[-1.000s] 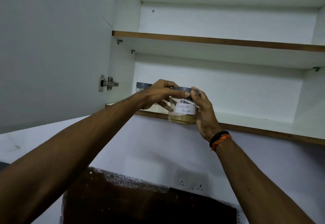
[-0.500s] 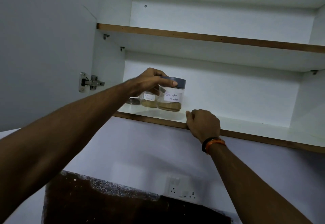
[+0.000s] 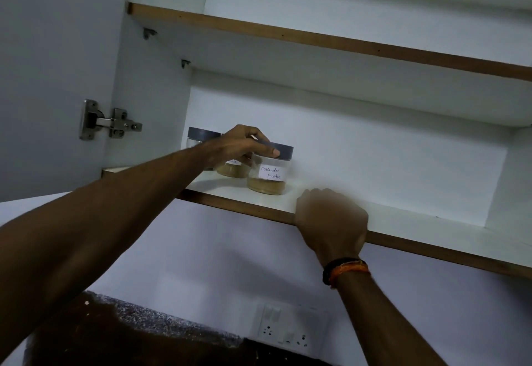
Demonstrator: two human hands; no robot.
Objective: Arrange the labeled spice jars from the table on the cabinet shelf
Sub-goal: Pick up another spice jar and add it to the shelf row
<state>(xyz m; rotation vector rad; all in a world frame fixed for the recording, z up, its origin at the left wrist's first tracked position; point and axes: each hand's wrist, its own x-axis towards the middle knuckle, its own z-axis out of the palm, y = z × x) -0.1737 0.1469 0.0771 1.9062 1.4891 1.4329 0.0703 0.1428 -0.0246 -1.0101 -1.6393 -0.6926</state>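
Place: home kitchen
Evidence: white wall cabinet (image 3: 359, 147) with labelled spice jars (image 3: 269, 174), speckled countertop (image 3: 161, 322), wall socket (image 3: 288, 328)

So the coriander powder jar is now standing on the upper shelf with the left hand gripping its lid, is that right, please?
Not quite: the coriander powder jar stands on the lower shelf, not the upper shelf. The head view shows it beside two other jars, with the left hand gripping its lid as you said.

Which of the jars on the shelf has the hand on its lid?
The coriander powder jar, rightmost and nearest the shelf edge; the left hand grips its grey lid. The other two stand behind, untouched.
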